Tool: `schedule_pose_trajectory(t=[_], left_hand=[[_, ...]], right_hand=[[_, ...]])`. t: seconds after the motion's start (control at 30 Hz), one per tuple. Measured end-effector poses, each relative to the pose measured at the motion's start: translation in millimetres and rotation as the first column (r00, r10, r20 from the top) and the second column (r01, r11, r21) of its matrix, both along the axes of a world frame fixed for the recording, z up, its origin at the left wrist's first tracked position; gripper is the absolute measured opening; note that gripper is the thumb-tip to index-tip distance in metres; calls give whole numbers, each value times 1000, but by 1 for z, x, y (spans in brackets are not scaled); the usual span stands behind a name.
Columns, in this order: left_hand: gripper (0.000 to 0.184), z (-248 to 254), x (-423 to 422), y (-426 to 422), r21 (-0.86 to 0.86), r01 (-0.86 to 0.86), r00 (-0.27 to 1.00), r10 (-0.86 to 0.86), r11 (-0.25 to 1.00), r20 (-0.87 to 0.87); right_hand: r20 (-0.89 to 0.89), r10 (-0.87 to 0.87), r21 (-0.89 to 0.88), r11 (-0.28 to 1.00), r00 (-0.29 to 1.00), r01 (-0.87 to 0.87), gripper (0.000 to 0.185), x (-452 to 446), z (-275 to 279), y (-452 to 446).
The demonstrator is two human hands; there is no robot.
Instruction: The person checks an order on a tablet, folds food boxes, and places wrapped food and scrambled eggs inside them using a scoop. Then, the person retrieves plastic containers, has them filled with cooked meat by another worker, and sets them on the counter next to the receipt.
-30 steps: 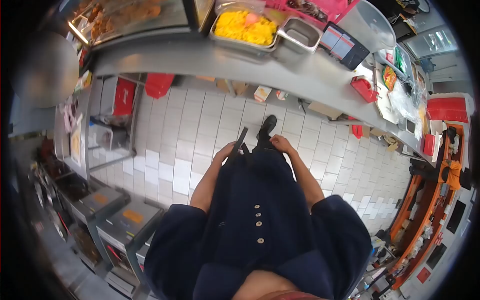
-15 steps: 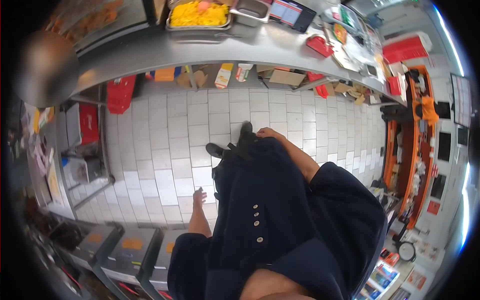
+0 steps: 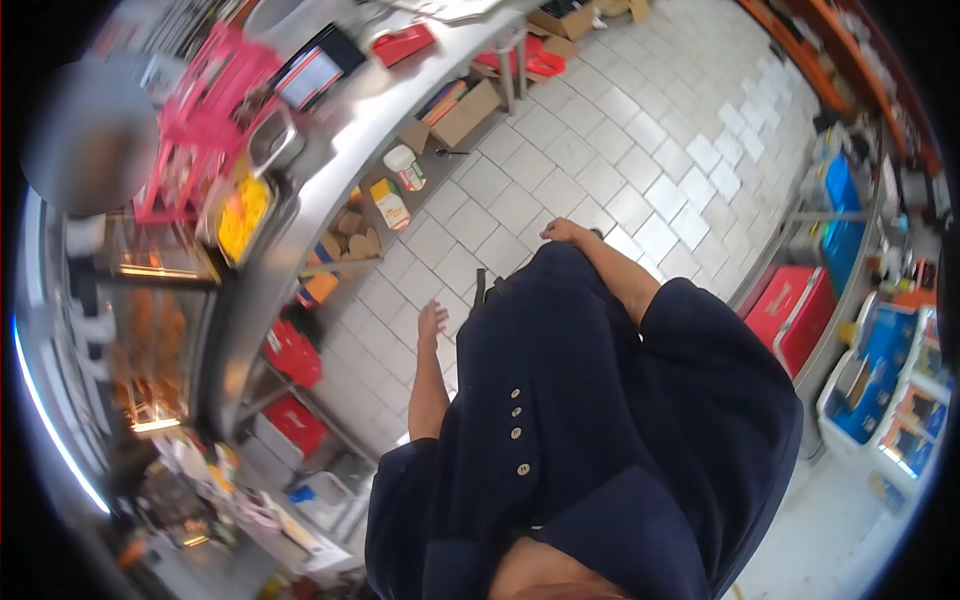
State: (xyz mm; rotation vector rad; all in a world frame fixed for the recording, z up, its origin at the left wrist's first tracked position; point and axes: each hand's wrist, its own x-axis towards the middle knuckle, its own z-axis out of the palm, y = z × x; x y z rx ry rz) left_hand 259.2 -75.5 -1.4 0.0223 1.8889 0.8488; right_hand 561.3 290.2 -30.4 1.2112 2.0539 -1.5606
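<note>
My left hand (image 3: 432, 318) hangs beside the dark apron, over the floor tiles, with its fingers slightly apart and nothing in them. On the other side, my right hand (image 3: 565, 232) is held in front of my body, fingers curled inward; no object shows in it. Neither hand touches the counter. A navy shirt (image 3: 570, 400) with several buttons covers my torso. Nearest to my left hand are a yellow-and-white carton (image 3: 390, 204) and a white tub (image 3: 405, 167) on the shelf below the counter.
A steel counter (image 3: 345, 135) runs along the left, carrying a tray of yellow food (image 3: 242, 215), a tablet screen (image 3: 318, 68), a red box (image 3: 403, 42) and pink baskets (image 3: 215, 95). A heated cabinet (image 3: 150, 350) glows left. Red cooler (image 3: 790, 315) stands right; white tiles (image 3: 560, 150) lie ahead.
My view has turned right, so the counter now slants along the left and the red cooler shows at right. My left hand has swung forward; my right stays ahead of my body.
</note>
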Motion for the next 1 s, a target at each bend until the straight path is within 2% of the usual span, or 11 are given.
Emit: schedule_pose_trajectory(t=[0.1, 0.17, 0.23, 0.3, 0.43, 0.6, 0.77, 0.83, 0.87, 0.9, 1.0], left_hand=[[59, 40, -9, 95, 12, 76, 988, -73, 997, -136], [58, 69, 13, 158, 46, 189, 966, -177, 981, -190], [52, 89, 36, 207, -6, 280, 940, -276, 960, -199], [45, 88, 51, 244, -92, 813, 503, -773, 575, -387], [39, 114, 85, 316, -169, 865, 395, -848, 473, -353], [35, 84, 43, 396, -228, 862, 391, -881, 452, -267], [27, 0, -39, 489, -235, 826, 441, -847, 512, -297], [32, -78, -114, 514, -386, 729, 363, -797, 565, -483], [34, -125, -177, 527, -439, 792, 189, -854, 424, -484], [37, -169, -229, 549, -493, 827, 5, -879, 271, -476], [41, -238, -316, 598, -608, 672, -109, -755, 423, -647]], right_hand=[[-42, -172, -180, 970, 984, 162, 49, 43, -17, 28], [1, -437, -421, 816, 900, 397, 49, 78, -1, 59], [-45, -485, -437, 795, 873, 420, 45, 109, -26, 78], [-238, -705, -440, 692, 669, 573, 42, 134, -57, 88], [-188, -895, -580, 433, 404, 690, 38, 167, -40, 83], [-152, -930, -557, 360, 335, 748, 38, 177, -70, 53], [-98, -892, -279, 451, 442, 848, 33, 173, -162, -6], [-34, -886, -148, 463, 463, 874, 30, 170, -174, -14], [61, -876, -7, 479, 479, 878, 29, 166, -141, 17], [-12, -936, 3, 352, 352, 936, 29, 161, -160, 15], [-42, -999, -67, 23, 21, 997, 33, 133, -156, 38]])
